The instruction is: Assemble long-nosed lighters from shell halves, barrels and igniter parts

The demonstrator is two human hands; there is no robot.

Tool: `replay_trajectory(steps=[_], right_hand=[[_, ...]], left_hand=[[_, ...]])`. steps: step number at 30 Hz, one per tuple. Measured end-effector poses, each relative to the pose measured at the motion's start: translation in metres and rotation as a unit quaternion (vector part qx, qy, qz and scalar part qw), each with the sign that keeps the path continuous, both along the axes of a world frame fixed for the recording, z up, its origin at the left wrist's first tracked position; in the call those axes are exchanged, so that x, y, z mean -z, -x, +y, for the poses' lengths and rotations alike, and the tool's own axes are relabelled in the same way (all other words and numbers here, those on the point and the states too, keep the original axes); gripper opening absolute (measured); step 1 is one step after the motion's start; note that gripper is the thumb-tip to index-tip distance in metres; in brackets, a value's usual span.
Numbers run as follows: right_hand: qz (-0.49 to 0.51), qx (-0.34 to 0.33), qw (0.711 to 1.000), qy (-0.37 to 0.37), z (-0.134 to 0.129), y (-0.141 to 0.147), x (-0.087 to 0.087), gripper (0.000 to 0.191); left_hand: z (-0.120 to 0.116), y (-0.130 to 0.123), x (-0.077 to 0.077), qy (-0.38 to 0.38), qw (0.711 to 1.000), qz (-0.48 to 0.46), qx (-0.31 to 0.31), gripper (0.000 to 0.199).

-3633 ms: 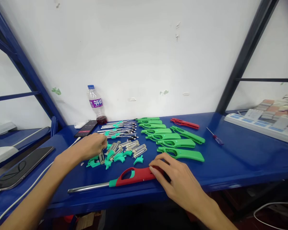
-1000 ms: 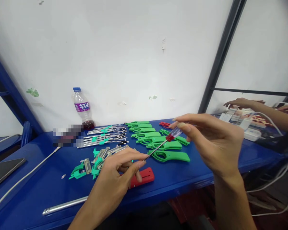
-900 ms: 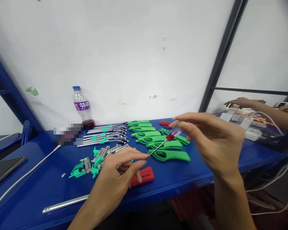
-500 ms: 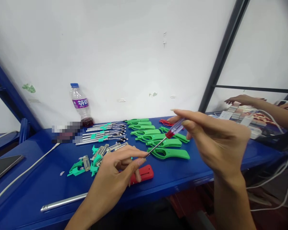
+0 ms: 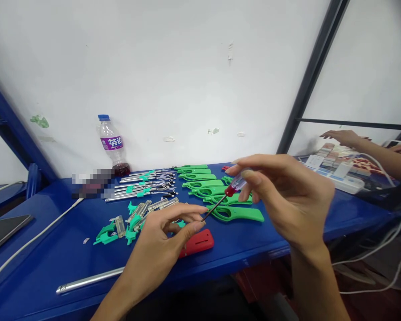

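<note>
Right hand (image 5: 280, 205): raised above the blue table (image 5: 70, 263), thumb and fingers closed on the handle of 1 screwdriver (image 5: 231, 189).
Screwdriver: clear purplish handle, red collar, thin metal shaft, slanting down and leftward so that its tip sits between the other hand's thumb and index finger.
Left hand (image 5: 165, 232): half curled; from where I stand I can't tell whether those 2 digits pinch the tip or only frame it.
Red utility lighter (image 5: 195, 246): lying on the table beneath the left hand, slotted handle end showing on 1 side and silver barrel on the other, its middle hidden.
Green lighter handles (image 5: 247, 214): in a row behind the lighter, some partly covered by the right hand.
Fuel tanks (image 5: 120, 226): clear, heaped with teal plastic pieces (image 5: 106, 238) beyond the left hand.
Metal tubes (image 5: 127, 194): laid side by side, wires attached, near the bottle (image 5: 111, 142).
Far right: 1 co-worker's hand (image 5: 344, 137) above a white power strip (image 5: 345, 180).
</note>
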State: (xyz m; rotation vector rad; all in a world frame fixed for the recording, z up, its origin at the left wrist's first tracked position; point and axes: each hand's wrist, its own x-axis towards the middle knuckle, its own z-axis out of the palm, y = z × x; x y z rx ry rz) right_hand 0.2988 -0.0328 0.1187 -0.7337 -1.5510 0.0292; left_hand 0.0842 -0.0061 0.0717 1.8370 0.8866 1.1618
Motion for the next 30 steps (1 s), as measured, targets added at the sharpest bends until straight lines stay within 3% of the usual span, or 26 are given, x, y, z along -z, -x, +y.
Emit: replay_trajectory(steps=[10, 16, 24, 30], right_hand=[[-0.111, -0.027, 0.991, 0.071, 0.001, -0.004, -0.003, 0.008], [-0.202, -0.08, 0.961, 0.168, 0.009, -0.008, -0.003, 0.009], [-0.191, -0.051, 0.961, 0.193, 0.017, -0.011, 0.001, 0.016], [-0.167, -0.076, 0.961, 0.208, 0.023, -0.011, 0.003, 0.016]], left_hand=[[0.01, -0.014, 0.026, -0.121, 0.989, 0.086, 0.002, 0.022], [0.014, -0.018, 0.046, -0.15, 0.972, 0.178, 0.019, 0.018], [0.015, -0.019, 0.047, -0.143, 0.97, 0.197, 0.023, 0.023], [0.017, -0.018, 0.046, -0.129, 0.971, 0.199, 0.02, 0.026]])
